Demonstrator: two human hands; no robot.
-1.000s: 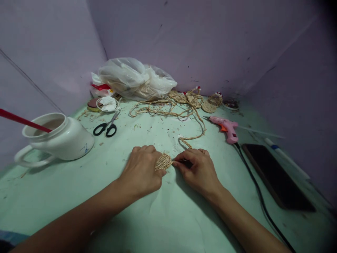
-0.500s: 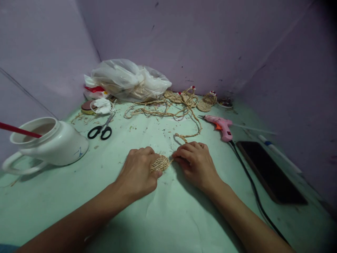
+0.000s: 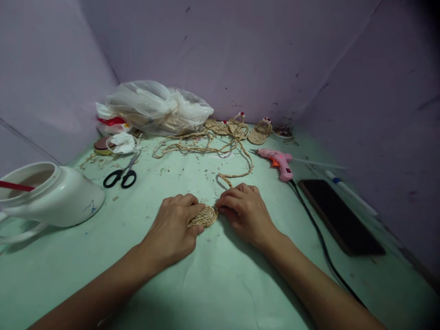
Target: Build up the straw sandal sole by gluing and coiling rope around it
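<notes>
A small oval coil of braided straw cord (image 3: 205,216) lies on the green table, its left part covered by my left hand (image 3: 175,224). That hand grips the coil between thumb and fingers. At the coil's right end, my right hand (image 3: 242,211) pinches the straw braid (image 3: 225,179) close to where it joins the coil. From beneath the right hand the loose braid runs away from me, bends right and meets a tangle of the same cord at the back. The pinched bit itself is mostly hidden by my fingers.
Black-handled scissors (image 3: 121,176) and a white mug-like pot (image 3: 74,197) are on the left. A pink glue gun (image 3: 278,160) with a black cord and a dark phone (image 3: 340,215) lie right. Small woven slippers (image 3: 259,133) and a plastic bag (image 3: 158,107) sit against the wall.
The whole view has shifted, so things appear further left. The right fingers have come closer to the coil's end, and the short stretch of braid between them has shrunk. Both holds stay.
</notes>
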